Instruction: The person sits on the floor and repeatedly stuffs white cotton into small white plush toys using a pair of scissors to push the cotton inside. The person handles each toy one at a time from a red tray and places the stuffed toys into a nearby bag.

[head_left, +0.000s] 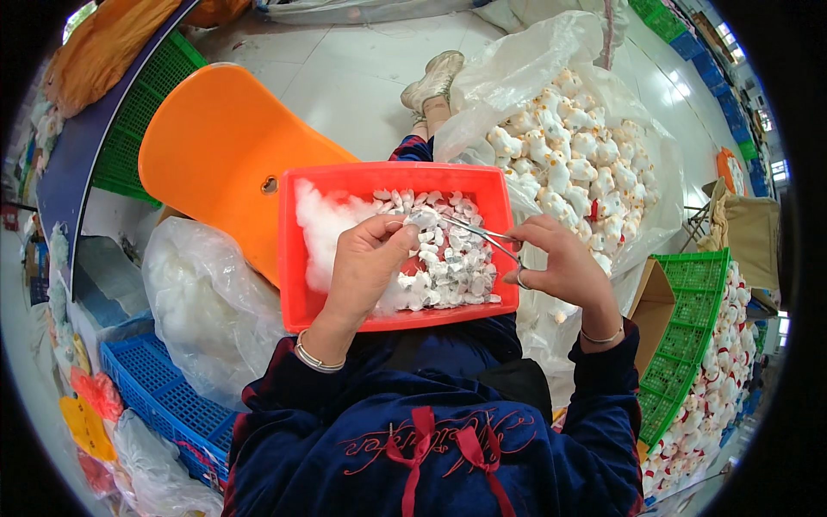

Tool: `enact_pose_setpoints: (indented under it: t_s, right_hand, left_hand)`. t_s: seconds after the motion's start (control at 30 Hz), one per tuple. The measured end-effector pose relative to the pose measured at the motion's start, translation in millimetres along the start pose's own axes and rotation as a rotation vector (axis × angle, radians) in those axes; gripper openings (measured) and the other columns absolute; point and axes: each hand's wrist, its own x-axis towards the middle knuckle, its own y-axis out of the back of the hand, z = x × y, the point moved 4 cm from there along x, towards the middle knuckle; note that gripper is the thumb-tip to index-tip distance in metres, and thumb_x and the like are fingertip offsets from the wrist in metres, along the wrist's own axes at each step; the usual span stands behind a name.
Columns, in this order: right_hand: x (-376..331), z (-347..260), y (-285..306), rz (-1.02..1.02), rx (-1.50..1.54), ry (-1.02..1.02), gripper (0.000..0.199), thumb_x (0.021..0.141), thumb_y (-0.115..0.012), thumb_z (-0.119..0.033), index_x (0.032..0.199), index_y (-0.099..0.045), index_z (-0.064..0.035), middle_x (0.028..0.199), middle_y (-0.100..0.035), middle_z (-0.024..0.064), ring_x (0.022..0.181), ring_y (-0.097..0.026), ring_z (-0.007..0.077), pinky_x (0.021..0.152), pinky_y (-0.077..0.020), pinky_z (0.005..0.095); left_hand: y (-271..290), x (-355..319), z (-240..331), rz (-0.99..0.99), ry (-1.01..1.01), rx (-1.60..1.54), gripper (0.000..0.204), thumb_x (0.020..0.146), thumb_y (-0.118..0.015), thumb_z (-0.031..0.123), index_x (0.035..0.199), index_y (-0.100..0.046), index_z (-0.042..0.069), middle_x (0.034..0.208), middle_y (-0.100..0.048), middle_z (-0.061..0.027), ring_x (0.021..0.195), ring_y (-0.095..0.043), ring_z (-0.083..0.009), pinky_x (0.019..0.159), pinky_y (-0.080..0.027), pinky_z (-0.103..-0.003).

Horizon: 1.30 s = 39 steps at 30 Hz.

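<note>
Small whitish fabric piece point(422, 219) pinched by left hand point(363, 263) above red plastic tray point(413, 321)!
Silver loop-handled metal tool point(471, 228) gripped by right hand point(564, 263); piece probably soft, light, best edge-held.

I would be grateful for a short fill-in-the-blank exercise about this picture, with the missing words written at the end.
1. The hand holding the metal tool is the ____ one.
2. The tray beneath the tool is coloured ____.
3. Inside the tray, white fluff lies toward the ____ side.
4. The toys heaped in the plastic bag are mostly coloured ____.
Missing words: right; red; left; white.
</note>
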Motion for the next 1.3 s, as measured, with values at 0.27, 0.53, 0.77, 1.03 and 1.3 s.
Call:
enact_pose_setpoints:
  t_s: [0.27, 0.53, 0.77, 1.03, 1.3]
  right_hand:
    - [-2, -35, 11, 0.021, -0.359, 0.064, 0.038, 0.075, -0.079, -0.013, 0.113, -0.072, -0.0088, 0.099, -0.065, 0.0058, 0.101, -0.059, 0.0272, 0.088, -0.0477, 0.0406]
    - [-4, -36, 12, -0.012, -0.344, 0.038, 0.037, 0.076, -0.078, -0.012, 0.113, -0.073, -0.0102, 0.100, -0.066, 0.0051, 0.101, -0.059, 0.0274, 0.088, -0.0472, 0.0411]
    - [-2, -36, 3, 0.002, -0.307, 0.034, 0.051, 0.074, -0.086, -0.022, 0.119, -0.069, -0.0063, 0.115, -0.064, 0.0099, 0.114, -0.056, 0.0317, 0.099, -0.0454, 0.0434]
    - [-4, -25, 2, -0.152, -0.232, -0.116, 0.044, 0.078, -0.083, -0.025, 0.117, -0.070, -0.0080, 0.106, -0.068, 0.0086, 0.107, -0.062, 0.0294, 0.092, -0.0449, 0.0418]
    - [-6, -21, -4, -0.109, -0.158, 0.007, 0.036, 0.080, -0.081, -0.022, 0.111, -0.073, -0.0063, 0.098, -0.069, 0.0097, 0.098, -0.064, 0.0300, 0.085, -0.0465, 0.0417]
  left_hand:
    - [-5, -3, 4, -0.074, -0.058, 0.224, 0.015, 0.099, -0.065, 0.011, 0.097, -0.069, -0.004, 0.084, -0.066, 0.0006, 0.076, -0.057, -0.0045, 0.070, -0.047, -0.023]
    - [-2, -3, 4, -0.047, -0.084, 0.244, 0.016, 0.100, -0.065, 0.012, 0.096, -0.069, -0.003, 0.083, -0.065, -0.0001, 0.075, -0.056, -0.0047, 0.070, -0.046, -0.023]
    - [-7, -4, 9, -0.116, -0.082, 0.228, 0.017, 0.100, -0.067, 0.013, 0.097, -0.071, -0.003, 0.084, -0.067, -0.0009, 0.074, -0.058, -0.0055, 0.070, -0.048, -0.022]
    - [-2, -6, 13, -0.029, -0.069, 0.248, 0.017, 0.099, -0.071, 0.013, 0.103, -0.073, -0.004, 0.086, -0.070, -0.0014, 0.078, -0.060, -0.0048, 0.071, -0.049, -0.022]
    - [-6, -5, 13, -0.092, -0.050, 0.233, 0.017, 0.098, -0.072, 0.013, 0.103, -0.073, -0.004, 0.088, -0.070, -0.0013, 0.078, -0.062, -0.0059, 0.072, -0.050, -0.022]
